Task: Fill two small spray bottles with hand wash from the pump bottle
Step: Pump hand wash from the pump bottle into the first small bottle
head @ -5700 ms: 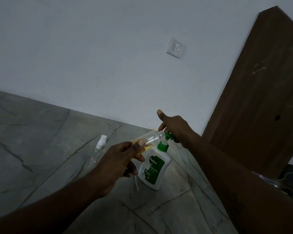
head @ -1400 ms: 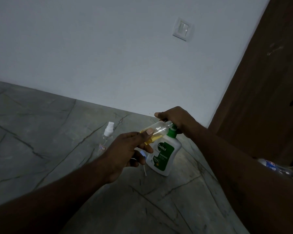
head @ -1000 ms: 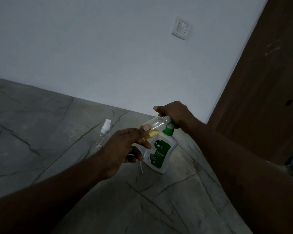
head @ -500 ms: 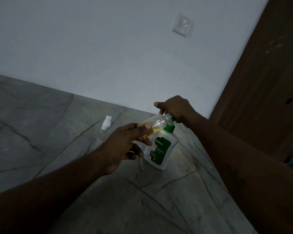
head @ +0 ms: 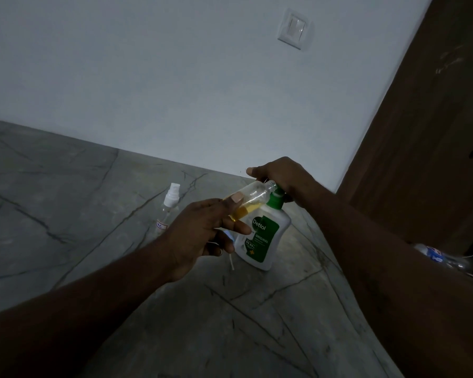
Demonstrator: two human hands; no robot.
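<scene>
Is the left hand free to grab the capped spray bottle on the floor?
Probably not yet: the left hand grips the open bottle, though nothing lies between it and the capped bottle.

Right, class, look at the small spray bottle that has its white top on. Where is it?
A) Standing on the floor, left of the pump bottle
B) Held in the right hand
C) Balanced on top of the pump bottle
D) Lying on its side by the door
A: the capped spray bottle stands upright on the floor, left of the pump bottle and apart from it; the left hand holds the other, open bottle.
</scene>
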